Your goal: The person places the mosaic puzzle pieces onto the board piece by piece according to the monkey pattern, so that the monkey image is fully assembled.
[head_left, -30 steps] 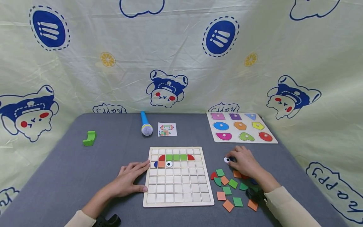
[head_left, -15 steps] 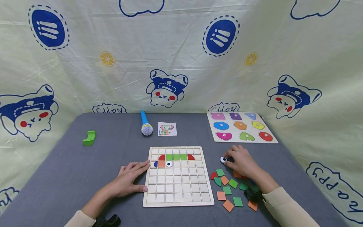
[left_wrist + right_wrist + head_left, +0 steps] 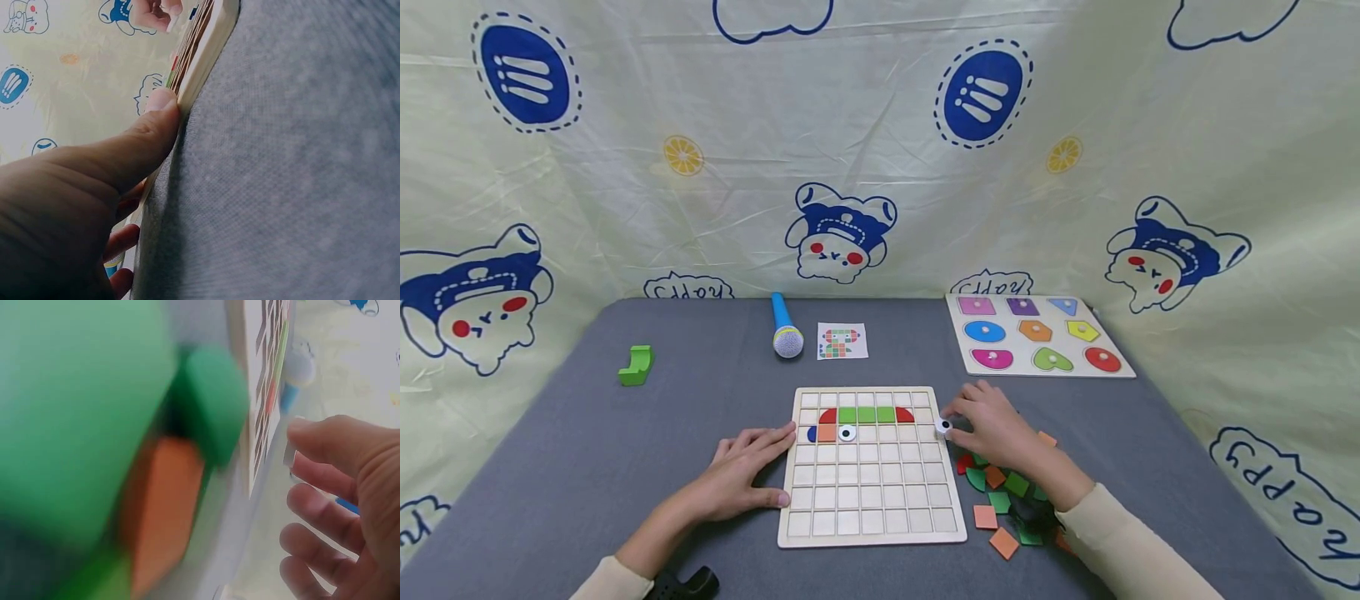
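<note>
Cream backdrop cloth (image 3: 730, 92) w/ blue bear & cloud prints hangs behind a grey-covered table (image 3: 715, 392); all spots given rel. to the wooden grid board (image 3: 872, 500) at mid-table.

L hand (image 3: 747, 471) rests at board's L edge, thumb & fingertips touching it, fingers fairly straight & spread; no pc. held. R hand (image 3: 996, 427) is by board's R edge, narrow grip: thumb & index pinch a googly-eye disc (image 3: 943, 427), other fingers apart from it. Head view puts disc right at/over board's R edge; can't tell if it touches.

On board, 2nd row from far side: red quarter-round (image 3: 828, 417), three green squares (image 3: 867, 415), another red quarter-round (image 3: 906, 416). 3rd row: blue rounded pc. (image 3: 812, 434), orange square (image 3: 827, 433), 2nd eye disc (image 3: 847, 433).

Loose tiles (image 3: 985, 517), mostly orange & green, lie R of board, partly under R arm; nearest ones blurred in R wrist cam.

Beyond board: toy mic (image 3: 788, 342), blue handle; just R of it, pattern card (image 3: 842, 342). Shape puzzle (image 3: 1011, 342) beyond board to R; green bent block (image 3: 637, 367) well off to far L.
</note>
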A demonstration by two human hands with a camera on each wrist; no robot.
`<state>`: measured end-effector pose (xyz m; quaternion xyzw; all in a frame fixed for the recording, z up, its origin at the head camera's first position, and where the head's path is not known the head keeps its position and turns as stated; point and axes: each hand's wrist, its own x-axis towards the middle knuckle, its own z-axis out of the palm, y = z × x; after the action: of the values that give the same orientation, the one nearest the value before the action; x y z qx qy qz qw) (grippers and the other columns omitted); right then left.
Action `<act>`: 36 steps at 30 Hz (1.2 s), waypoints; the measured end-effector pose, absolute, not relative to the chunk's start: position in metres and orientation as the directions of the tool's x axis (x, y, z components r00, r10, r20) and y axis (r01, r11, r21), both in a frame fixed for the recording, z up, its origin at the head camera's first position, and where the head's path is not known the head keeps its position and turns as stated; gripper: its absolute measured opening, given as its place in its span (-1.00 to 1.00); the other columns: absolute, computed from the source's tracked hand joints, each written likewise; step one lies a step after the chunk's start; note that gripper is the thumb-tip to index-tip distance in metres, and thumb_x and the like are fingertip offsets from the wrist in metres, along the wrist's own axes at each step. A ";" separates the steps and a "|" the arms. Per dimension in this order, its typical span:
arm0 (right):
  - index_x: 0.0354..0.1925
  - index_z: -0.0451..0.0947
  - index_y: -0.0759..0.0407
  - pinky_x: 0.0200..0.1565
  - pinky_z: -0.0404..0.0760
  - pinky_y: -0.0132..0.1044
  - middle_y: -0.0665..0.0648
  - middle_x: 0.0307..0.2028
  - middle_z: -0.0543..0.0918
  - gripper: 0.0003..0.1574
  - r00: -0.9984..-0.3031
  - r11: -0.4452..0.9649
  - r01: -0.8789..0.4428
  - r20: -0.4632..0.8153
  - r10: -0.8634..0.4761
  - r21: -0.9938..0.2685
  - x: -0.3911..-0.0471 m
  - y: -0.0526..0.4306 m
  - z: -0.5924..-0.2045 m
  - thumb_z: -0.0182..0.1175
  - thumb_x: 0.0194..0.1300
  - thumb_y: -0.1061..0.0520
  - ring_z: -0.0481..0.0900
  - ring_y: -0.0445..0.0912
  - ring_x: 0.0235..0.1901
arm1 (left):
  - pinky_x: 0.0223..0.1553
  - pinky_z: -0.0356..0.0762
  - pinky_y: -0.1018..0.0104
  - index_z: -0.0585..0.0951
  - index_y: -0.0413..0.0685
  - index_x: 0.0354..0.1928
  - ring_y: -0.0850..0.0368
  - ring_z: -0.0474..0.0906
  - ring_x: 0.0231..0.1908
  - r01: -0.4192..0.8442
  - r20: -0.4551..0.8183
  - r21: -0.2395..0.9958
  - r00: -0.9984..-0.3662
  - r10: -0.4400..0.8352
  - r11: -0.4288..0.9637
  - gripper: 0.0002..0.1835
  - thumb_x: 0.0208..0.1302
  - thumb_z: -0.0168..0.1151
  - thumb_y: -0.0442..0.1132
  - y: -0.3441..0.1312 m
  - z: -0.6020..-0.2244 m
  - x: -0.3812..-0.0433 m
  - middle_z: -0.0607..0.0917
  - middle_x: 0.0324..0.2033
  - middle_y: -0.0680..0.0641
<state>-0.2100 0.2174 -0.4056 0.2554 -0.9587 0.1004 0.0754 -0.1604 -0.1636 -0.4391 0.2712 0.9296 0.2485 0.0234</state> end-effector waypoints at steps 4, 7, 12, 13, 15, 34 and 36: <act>-0.26 0.69 -0.03 -0.25 0.24 -0.28 -0.02 -0.35 0.51 -0.77 -0.838 0.829 -0.539 0.192 -0.511 -0.149 -0.212 0.201 -0.406 0.40 0.05 -0.01 0.28 -0.18 -0.29 | -0.03 0.08 0.03 0.30 -0.02 0.38 -0.01 0.23 0.24 0.494 0.094 0.473 -0.851 0.516 0.729 -0.12 0.05 0.29 0.22 -0.163 -0.439 -0.160 0.30 0.39 0.01; -0.25 0.69 -0.05 -0.23 0.23 -0.28 -0.04 -0.35 0.51 -0.76 -0.832 0.822 -0.550 0.175 -0.526 -0.146 -0.213 0.191 -0.407 0.40 0.06 -0.03 0.28 -0.19 -0.29 | -0.03 0.08 0.03 0.30 -0.02 0.38 -0.01 0.24 0.24 0.495 0.094 0.474 -0.851 0.517 0.729 -0.12 0.05 0.29 0.22 -0.163 -0.439 -0.160 0.30 0.39 0.00; -0.27 0.68 -0.04 -0.21 0.22 -0.27 -0.06 -0.34 0.51 -0.79 -0.818 0.801 -0.574 0.157 -0.553 -0.168 -0.216 0.175 -0.406 0.39 0.07 -0.02 0.27 -0.18 -0.29 | -0.02 0.08 0.03 0.29 -0.03 0.38 -0.02 0.24 0.24 0.498 0.096 0.475 -0.849 0.520 0.725 -0.11 0.05 0.28 0.23 -0.163 -0.439 -0.160 0.30 0.39 0.00; -0.28 0.68 -0.03 -0.21 0.22 -0.27 -0.05 -0.33 0.52 -0.80 -0.815 0.797 -0.579 0.155 -0.559 -0.173 -0.216 0.172 -0.406 0.39 0.07 -0.01 0.28 -0.18 -0.29 | -0.02 0.08 0.03 0.29 -0.03 0.38 -0.02 0.24 0.24 0.499 0.098 0.475 -0.849 0.520 0.725 -0.11 0.05 0.28 0.23 -0.163 -0.439 -0.160 0.30 0.39 0.00; -0.29 0.69 -0.02 -0.19 0.25 -0.26 -0.05 -0.33 0.54 -0.81 -0.812 0.792 -0.583 0.146 -0.565 -0.180 -0.218 0.166 -0.407 0.38 0.08 0.01 0.30 -0.17 -0.28 | -0.02 0.08 0.03 0.30 -0.03 0.38 -0.02 0.24 0.24 0.500 0.098 0.474 -0.848 0.520 0.725 -0.11 0.05 0.28 0.23 -0.163 -0.439 -0.159 0.30 0.39 0.00; -0.30 0.69 -0.03 -0.21 0.25 -0.26 -0.05 -0.33 0.57 -0.82 -0.820 0.807 -0.572 0.069 -0.568 -0.148 -0.228 0.144 -0.410 0.37 0.09 -0.02 0.30 -0.16 -0.30 | -0.02 0.08 0.03 0.30 -0.03 0.38 -0.02 0.24 0.24 0.498 0.100 0.477 -0.849 0.518 0.724 -0.12 0.05 0.29 0.22 -0.163 -0.440 -0.160 0.30 0.39 0.00; -0.31 0.68 -0.03 -0.22 0.26 -0.26 -0.05 -0.33 0.57 -0.82 -0.820 0.807 -0.571 0.071 -0.568 -0.150 -0.228 0.144 -0.410 0.37 0.08 -0.02 0.30 -0.16 -0.31 | -0.02 0.08 0.03 0.30 -0.03 0.38 -0.02 0.24 0.24 0.497 0.100 0.477 -0.850 0.517 0.724 -0.12 0.05 0.29 0.21 -0.163 -0.440 -0.160 0.30 0.39 0.00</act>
<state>-0.2282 0.1437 -0.4102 0.2996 -0.9504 0.0823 0.0115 -0.1600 -0.1632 -0.4399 0.2733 0.9283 0.2513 0.0200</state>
